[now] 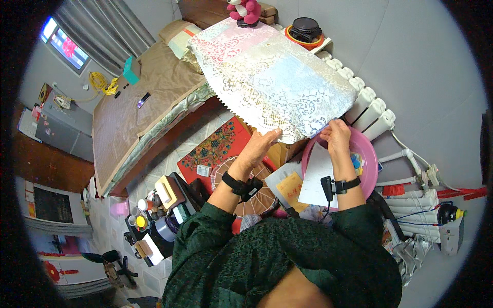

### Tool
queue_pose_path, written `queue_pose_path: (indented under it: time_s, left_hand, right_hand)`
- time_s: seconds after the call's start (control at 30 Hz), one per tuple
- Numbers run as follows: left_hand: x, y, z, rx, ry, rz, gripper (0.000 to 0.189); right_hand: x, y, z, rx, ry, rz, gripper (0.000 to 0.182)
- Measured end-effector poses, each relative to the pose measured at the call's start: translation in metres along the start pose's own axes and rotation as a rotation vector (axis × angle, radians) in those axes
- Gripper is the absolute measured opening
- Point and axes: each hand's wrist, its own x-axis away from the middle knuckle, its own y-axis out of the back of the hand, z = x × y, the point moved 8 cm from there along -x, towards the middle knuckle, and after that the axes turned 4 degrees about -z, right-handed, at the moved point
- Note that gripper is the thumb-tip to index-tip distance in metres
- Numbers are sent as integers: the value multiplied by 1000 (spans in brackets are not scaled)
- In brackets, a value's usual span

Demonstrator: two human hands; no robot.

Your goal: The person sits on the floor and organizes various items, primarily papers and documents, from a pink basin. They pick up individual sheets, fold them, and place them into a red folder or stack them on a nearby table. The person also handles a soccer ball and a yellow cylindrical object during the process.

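Observation:
A lace-patterned cloth (269,77) in white, pale blue and pink lies over a raised surface before me, its lace edge hanging at the near side. My left hand (264,142) grips the near edge of this cloth, thumb on top. At the near right corner, my right hand (336,133) pinches the cloth between thumb and fingers, above a pink plastic basin (371,161). Both wrists wear black straps with small devices. A pink and white plush toy (245,9) sits on a dark base at the cloth's far end.
A white radiator (366,100) runs along the wall at right. The bed (154,84) stands at left, with a phone (143,100) on it. On the floor are a red patterned mat (215,150) and a round brown cushion (246,198). White paper (317,181) lies partly over the basin.

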Motion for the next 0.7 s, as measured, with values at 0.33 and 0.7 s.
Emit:
queue_pose_path:
  time_s: [0.33, 0.7]
  left_hand:
    - [6, -12, -19, 1, -108, 1, 34]
    - [18, 3, 10, -13, 31, -24, 35]
  right_hand:
    - [-3, -16, 2, -128, 99, -19, 11]
    - [-44, -10, -10, 101, 35, -20, 10]
